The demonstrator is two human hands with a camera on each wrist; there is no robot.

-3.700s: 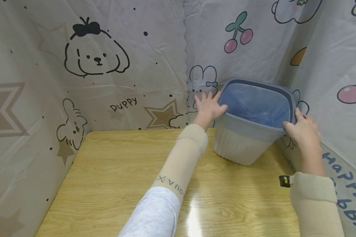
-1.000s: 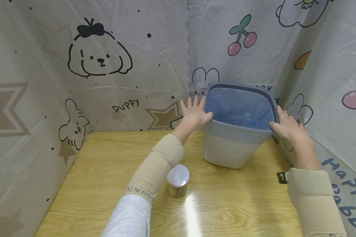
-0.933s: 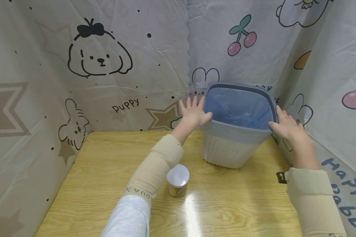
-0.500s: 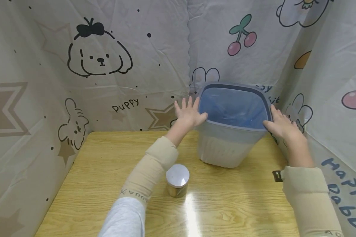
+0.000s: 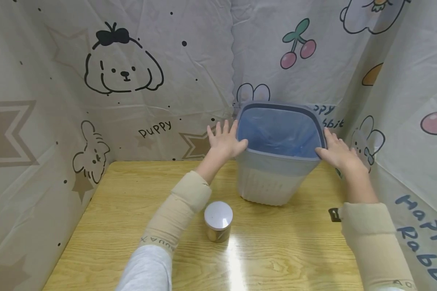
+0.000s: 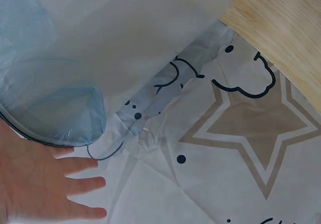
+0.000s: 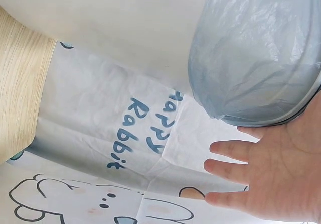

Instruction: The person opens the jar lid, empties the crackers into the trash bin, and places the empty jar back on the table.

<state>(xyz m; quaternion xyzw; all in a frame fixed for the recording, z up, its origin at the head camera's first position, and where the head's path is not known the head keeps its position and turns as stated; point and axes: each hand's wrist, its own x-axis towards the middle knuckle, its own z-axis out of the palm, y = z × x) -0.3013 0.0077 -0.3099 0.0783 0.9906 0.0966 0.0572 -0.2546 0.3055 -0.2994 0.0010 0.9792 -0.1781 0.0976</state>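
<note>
A whitish plastic trash can point(image 5: 269, 184) with a blue bag liner point(image 5: 282, 129) folded over its rim stands at the back right of the wooden table point(image 5: 142, 194). At the rim's left side rests my left hand point(image 5: 223, 141), fingers straight and spread, thumb at the front edge. My right hand point(image 5: 338, 153) lies against the opposite side of the rim, its fingers extended too. In the left wrist view the left hand point(image 6: 37, 179) touches the rim with an open palm. The right wrist view has the right hand point(image 7: 281, 169) flat along the bagged rim.
A short cylindrical can point(image 5: 218, 222) with a pale lid and shiny gold side stands in front of the trash can, near my left sleeve point(image 5: 182, 202). Printed cloth point(image 5: 193, 64) hangs behind the table and along both sides.
Both hands and the trash can have shifted left between them, over the last second and since the oldest frame. The lidded can, out of sight in the oldest frame, now shows.
</note>
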